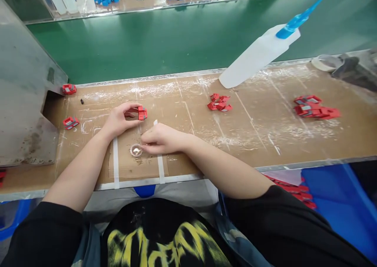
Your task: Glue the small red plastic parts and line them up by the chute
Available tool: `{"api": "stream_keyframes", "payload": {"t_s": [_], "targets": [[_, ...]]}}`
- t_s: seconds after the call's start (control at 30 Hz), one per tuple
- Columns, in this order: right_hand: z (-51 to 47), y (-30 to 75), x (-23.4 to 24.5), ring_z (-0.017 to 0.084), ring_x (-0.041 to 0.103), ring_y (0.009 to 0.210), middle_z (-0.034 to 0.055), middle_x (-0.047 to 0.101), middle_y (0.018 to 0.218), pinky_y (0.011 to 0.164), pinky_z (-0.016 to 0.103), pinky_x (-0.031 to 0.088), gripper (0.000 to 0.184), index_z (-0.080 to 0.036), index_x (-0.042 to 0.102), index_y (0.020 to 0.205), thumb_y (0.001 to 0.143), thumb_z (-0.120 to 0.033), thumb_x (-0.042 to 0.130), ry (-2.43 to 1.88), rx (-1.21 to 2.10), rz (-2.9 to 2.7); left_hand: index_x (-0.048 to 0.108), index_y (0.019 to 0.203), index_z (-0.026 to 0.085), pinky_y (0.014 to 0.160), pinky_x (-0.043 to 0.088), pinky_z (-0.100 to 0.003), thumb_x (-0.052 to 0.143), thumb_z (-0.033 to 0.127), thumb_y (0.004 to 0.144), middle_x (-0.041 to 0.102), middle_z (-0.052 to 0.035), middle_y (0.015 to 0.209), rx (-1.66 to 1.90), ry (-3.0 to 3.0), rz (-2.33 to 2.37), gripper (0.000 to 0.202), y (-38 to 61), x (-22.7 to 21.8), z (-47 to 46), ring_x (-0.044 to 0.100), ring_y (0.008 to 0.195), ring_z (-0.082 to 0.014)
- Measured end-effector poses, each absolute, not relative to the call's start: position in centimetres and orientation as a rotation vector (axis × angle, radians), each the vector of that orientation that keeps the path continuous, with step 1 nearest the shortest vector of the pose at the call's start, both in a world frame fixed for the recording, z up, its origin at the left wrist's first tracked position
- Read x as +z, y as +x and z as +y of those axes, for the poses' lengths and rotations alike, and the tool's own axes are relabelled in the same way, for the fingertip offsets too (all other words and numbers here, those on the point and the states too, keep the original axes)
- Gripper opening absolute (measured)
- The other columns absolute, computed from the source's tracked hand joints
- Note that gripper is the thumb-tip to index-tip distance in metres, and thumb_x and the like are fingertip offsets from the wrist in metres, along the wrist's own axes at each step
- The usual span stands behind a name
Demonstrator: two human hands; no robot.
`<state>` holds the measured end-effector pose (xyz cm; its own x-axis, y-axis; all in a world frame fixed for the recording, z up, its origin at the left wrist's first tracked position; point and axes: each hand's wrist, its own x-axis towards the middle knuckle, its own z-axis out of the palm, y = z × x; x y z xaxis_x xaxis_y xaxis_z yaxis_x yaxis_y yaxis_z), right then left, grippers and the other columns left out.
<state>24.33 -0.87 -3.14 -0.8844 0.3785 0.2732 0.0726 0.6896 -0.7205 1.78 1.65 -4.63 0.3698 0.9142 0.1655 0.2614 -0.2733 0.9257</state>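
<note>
My left hand (pixel 121 119) grips a small red plastic part (pixel 142 113) with grey trim between thumb and fingers, just above the cardboard-covered bench. To its lower right, my right hand (pixel 160 138) is closed, its fingers pinched together at the rim of a small round clear dish (pixel 136 150). Something pale lies in the dish. Whatever the right fingertips hold, if anything, is too small or hidden to make out.
Two red parts (pixel 70 122) lie left beside a metal box (pixel 26 90). Red parts (pixel 219 103) are heaped mid-bench, and more (pixel 316 108) lie right. A white bottle with blue nozzle (pixel 256 57) leans at the back. A tape roll (pixel 327 63) sits far right; a blue bin (pixel 338 204) is below.
</note>
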Motion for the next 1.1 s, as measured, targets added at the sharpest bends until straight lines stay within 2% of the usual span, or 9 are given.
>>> {"api": "stream_keyframes", "payload": {"t_s": [0.13, 0.27, 0.53, 1.1], "targets": [[0.1, 25.1, -3.1, 0.009, 0.031, 0.054, -0.0051, 0.035, 0.057, 0.057, 0.027, 0.025, 0.042, -0.021, 0.038, 0.059, 0.095, -0.032, 0.056, -0.532, 1.168, -2.129, 0.069, 0.123, 0.02, 0.103, 0.059, -0.043, 0.088, 0.03, 0.074, 0.074, -0.0098, 0.123, 0.904, 1.741, 1.108, 0.053, 1.8, -4.6, 1.6, 0.074, 0.108, -0.0234], [1.6, 25.6, -3.4, 0.009, 0.034, 0.056, -0.0047, 0.037, 0.058, 0.059, 0.028, 0.027, 0.038, -0.021, 0.038, 0.06, 0.093, -0.031, 0.054, -0.842, 0.952, -1.777, 0.07, 0.119, 0.02, 0.103, 0.059, -0.043, 0.089, 0.033, 0.074, 0.075, -0.0088, 0.119, 0.852, 1.791, 1.152, 0.05, 1.9, -4.1, 1.4, 0.073, 0.104, -0.0227], [2.9, 25.1, -4.4, 0.009, 0.03, 0.059, -0.0053, 0.034, 0.06, 0.06, 0.028, 0.026, 0.037, -0.021, 0.035, 0.063, 0.093, -0.034, 0.054, -0.974, 0.872, -1.874, 0.07, 0.115, 0.02, 0.1, 0.059, -0.04, 0.087, 0.035, 0.076, 0.074, -0.0074, 0.116, 0.831, 1.879, 1.156, 0.044, 2.0, -3.7, 1.3, 0.072, 0.103, -0.0218], [3.3, 25.5, -4.5, 0.009, 0.027, 0.059, -0.0055, 0.027, 0.059, 0.059, 0.027, 0.022, 0.042, -0.022, 0.028, 0.06, 0.09, -0.03, 0.056, -1.071, 0.915, -1.802, 0.069, 0.117, 0.02, 0.102, 0.059, -0.044, 0.087, 0.034, 0.076, 0.072, -0.0097, 0.121, 0.854, 1.817, 1.155, 0.047, 1.9, -3.8, 1.3, 0.073, 0.106, -0.0233]]}}
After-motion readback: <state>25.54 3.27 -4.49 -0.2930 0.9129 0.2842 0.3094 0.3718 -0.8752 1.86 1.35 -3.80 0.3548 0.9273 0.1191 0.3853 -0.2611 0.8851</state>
